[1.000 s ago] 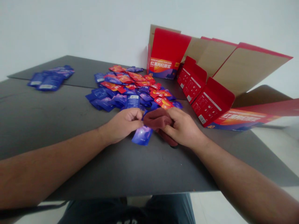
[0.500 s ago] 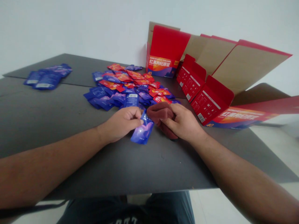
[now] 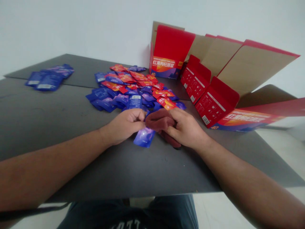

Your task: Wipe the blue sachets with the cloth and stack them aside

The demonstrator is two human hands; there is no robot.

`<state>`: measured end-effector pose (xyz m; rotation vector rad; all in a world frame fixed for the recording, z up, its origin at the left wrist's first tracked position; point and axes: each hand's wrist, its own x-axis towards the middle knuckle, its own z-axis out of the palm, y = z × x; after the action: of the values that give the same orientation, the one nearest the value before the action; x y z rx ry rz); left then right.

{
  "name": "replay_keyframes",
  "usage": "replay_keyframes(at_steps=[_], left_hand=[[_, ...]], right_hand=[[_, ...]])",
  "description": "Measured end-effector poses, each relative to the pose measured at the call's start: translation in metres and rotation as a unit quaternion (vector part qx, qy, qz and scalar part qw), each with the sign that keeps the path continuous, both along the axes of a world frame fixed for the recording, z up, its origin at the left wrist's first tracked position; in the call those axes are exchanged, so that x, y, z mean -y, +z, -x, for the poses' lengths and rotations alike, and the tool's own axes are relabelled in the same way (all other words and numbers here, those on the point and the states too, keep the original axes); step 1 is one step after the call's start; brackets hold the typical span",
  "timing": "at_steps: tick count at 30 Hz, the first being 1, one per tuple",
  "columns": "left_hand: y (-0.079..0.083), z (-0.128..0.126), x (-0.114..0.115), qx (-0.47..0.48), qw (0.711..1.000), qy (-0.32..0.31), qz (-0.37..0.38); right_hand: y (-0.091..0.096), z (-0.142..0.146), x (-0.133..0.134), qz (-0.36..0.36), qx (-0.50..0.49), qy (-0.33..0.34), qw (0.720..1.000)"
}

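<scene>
Between thumb and fingers, my left hand (image 3: pixel 130 124) pinches the left edge of a blue-purple pouch (image 3: pixel 144 138). My right hand (image 3: pixel 187 128) is closed on a folded brown cloth (image 3: pixel 160 121), which lies against the pouch and covers its upper part. Only the lower part of that pouch shows, over the table near its front. Just beyond my hands spreads a pile of blue and red pouches (image 3: pixel 128 86), partly overlapping one another.
Several blue pouches (image 3: pixel 50 79) lie apart at the left on the dark grey table (image 3: pixel 107 173). Open red cartons with raised flaps line the right side; one carton (image 3: pixel 164 65) stands at the back, another (image 3: pixel 245 119) near the right edge. A white wall is behind.
My right hand has moved the brown cloth a little left, across the upper part of the pouch. My left hand keeps its pinch in about the same place.
</scene>
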<state>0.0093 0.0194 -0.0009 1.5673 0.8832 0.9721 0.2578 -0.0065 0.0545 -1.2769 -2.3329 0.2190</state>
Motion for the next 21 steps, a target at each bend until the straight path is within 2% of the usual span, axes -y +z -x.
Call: replay_keyframes(at_steps=[2, 6, 11, 16, 21], left_hand=[[-0.0006, 0.0002, -0.0005, 0.003, 1.0, -0.003, -0.002], [-0.0003, 0.0002, -0.0002, 0.005, 1.0, 0.004, -0.01], [0.0015, -0.0003, 0.0003, 0.001, 1.0, 0.005, -0.005], [0.0009, -0.0008, 0.0003, -0.005, 1.0, 0.021, -0.003], [0.0003, -0.0016, 0.0006, -0.021, 0.999, 0.036, 0.018]], right_hand=[[0.0, 0.0, 0.0, 0.002, 0.004, 0.008, 1.0], [-0.001, -0.0013, -0.0012, 0.001, -0.019, -0.038, 0.999], [-0.0014, -0.001, 0.0007, 0.002, 0.004, 0.024, 1.0], [0.0017, -0.0015, -0.0004, -0.005, -0.001, -0.03, 1.0], [0.0, 0.0002, 0.004, -0.001, 0.026, 0.043, 0.999]])
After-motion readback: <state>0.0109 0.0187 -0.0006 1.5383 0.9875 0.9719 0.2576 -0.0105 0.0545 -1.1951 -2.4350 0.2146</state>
